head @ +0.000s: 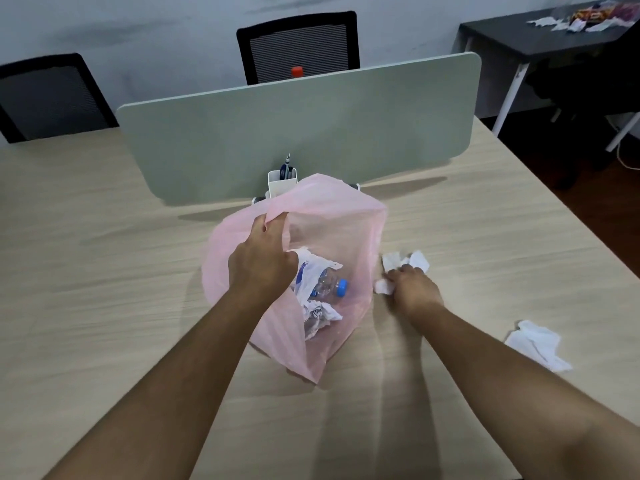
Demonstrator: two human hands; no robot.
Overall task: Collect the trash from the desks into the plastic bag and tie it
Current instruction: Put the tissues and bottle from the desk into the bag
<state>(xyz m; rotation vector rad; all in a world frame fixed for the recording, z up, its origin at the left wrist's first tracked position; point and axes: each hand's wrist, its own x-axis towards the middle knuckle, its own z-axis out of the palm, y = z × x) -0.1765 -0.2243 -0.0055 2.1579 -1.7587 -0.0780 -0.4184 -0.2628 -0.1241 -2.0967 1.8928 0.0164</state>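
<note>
On desk (104, 271), pink bag (346, 220) mouth up, L hand (263, 268) pinching rim, R hand (415, 289) clutching tissues (391, 261)

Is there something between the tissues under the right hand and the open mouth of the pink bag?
Nothing visible. The right hand grips the tissues just beside the pink bag, and the left hand holds its rim open; only the bag's own edge must be passed.
</note>
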